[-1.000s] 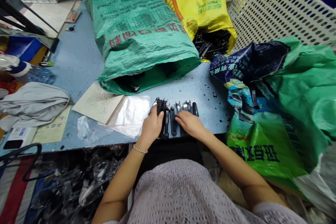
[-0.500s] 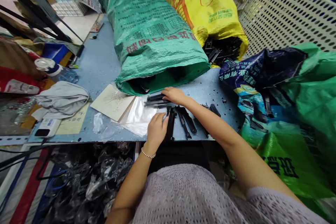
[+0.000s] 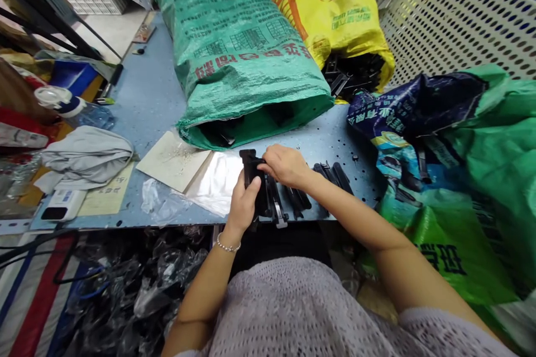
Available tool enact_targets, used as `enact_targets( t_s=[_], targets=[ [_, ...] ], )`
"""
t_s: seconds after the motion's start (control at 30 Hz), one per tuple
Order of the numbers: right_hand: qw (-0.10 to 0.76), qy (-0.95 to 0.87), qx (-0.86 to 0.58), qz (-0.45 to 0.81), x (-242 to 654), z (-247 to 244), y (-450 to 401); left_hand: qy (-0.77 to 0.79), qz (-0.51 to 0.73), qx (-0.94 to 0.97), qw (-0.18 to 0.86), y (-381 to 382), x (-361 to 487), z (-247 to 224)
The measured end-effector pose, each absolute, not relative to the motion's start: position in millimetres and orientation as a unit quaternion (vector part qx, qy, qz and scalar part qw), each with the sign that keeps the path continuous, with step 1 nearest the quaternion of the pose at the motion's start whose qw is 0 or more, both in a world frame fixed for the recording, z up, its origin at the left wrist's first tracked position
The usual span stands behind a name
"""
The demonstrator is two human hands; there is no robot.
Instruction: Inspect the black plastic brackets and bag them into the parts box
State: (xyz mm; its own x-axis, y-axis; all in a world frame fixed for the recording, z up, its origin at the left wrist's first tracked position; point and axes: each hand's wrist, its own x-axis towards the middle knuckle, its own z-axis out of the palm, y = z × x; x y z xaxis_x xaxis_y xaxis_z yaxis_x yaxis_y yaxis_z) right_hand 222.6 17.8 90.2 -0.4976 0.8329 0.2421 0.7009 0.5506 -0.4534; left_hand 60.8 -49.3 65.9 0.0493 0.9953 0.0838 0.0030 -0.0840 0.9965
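Note:
My left hand (image 3: 244, 201) is wrapped round a black part (image 3: 250, 164) that stands up from its grip near the table's front edge. Fingers of my right hand (image 3: 287, 165) pinch a small dark piece at that part's upper right side; its shape is mostly hidden. Beside the hands, several long black parts (image 3: 297, 201) lie on the blue table (image 3: 146, 86), and more black pieces (image 3: 335, 175) lie past my right wrist. Behind them a green woven sack (image 3: 251, 78) lies with its dark mouth towards me.
A yellow sack (image 3: 352, 28) of black parts is at the back, with blue and green bags (image 3: 494, 139) at the right. To the left are a beige board (image 3: 171, 162), clear plastic (image 3: 159, 201), a grey cloth (image 3: 90, 156) and a bottle (image 3: 67, 103).
My left hand now has the black part raised upright. My right hand has come from the parts near the sack's mouth to the held part. The view has shifted slightly.

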Motion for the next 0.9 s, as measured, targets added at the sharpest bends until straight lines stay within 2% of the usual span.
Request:
enact_targets(
  t_s=[0.1,0.17,0.3,0.4,0.47,0.6,0.7,0.77,0.9],
  targets=[
    [0.221,-0.806,-0.463,0.294,213.2,87.3,16.0,0.49,0.533,0.522,0.452,-46.1,58.1,60.9],
    [0.19,-0.799,-0.451,0.35,208.0,86.0,-2.5,0.509,0.54,0.499,0.446,-42.4,53.1,55.4],
    [0.125,-0.827,-0.46,0.298,204.4,76.1,-55.2,0.537,0.545,0.445,0.465,-41.5,46.6,46.1],
    [0.113,-0.778,-0.521,0.333,217.1,63.6,-80.6,0.542,0.537,0.452,0.462,-47.6,47.6,38.8],
    [0.116,-0.772,-0.553,0.291,236.8,54.5,-88.2,0.543,0.498,0.456,0.499,-52.6,50.0,31.0],
    [0.089,-0.792,-0.598,0.08,284.0,30.9,-93.0,0.532,0.4,0.394,0.634,-58.4,62.0,9.3],
    [0.068,-0.787,-0.611,0.041,310.1,18.7,-93.1,0.531,0.394,0.341,0.668,-57.3,73.4,-1.7],
    [0.102,-0.791,-0.599,0.071,320.2,22.3,-94.0,0.535,0.396,0.301,0.683,-55.9,77.6,-2.0],
    [0.262,-0.742,-0.588,0.186,310.7,51.5,-100.7,0.544,0.431,0.225,0.684,-62.8,82.9,12.8]
  ],
)
